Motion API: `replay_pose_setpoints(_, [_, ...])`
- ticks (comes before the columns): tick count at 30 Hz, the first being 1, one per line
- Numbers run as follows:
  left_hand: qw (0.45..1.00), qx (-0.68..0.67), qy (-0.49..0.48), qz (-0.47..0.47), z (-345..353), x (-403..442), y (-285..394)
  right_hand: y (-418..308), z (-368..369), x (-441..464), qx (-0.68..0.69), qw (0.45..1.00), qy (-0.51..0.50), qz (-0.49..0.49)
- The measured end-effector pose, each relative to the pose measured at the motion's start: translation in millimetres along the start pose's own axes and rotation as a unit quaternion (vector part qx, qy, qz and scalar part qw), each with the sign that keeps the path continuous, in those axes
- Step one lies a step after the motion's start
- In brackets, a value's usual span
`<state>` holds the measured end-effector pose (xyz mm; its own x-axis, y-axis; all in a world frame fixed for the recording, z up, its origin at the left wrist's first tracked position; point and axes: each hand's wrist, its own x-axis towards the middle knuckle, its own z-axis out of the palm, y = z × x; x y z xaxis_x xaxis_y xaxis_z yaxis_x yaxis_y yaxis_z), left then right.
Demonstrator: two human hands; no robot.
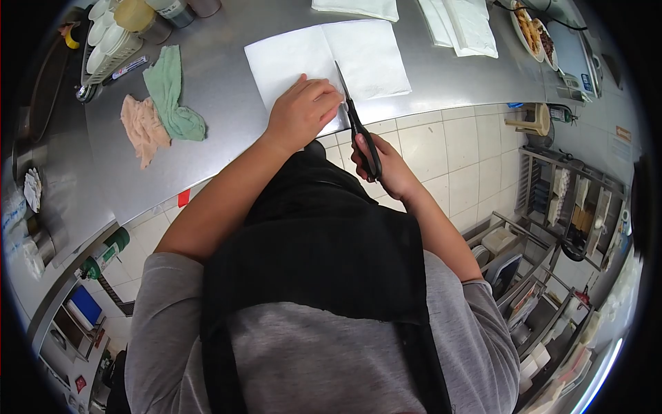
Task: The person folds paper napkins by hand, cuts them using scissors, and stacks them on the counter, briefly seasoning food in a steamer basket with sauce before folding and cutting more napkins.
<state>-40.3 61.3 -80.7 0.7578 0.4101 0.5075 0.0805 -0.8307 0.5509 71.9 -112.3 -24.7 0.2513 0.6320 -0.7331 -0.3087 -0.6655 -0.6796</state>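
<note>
While right hand grips scissors, paper ahead.

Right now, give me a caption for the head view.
Left hand on a white sheet, right hand holding black-handled scissors at its middle.

No text can be read for certain. Small print marks the marker just beside the green cloth, and dark writing the container beyond that cloth; both are too small and blurred to tell.
</note>
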Motion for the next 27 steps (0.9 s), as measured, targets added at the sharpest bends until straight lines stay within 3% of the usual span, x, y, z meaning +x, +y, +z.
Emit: replay_pose_setpoints(27, [1.000,-0.015,0.015,-0.002,-6.7,-6.4,7.0,-4.3,6.9,7.0,-0.026,1.000,0.011,0.001])
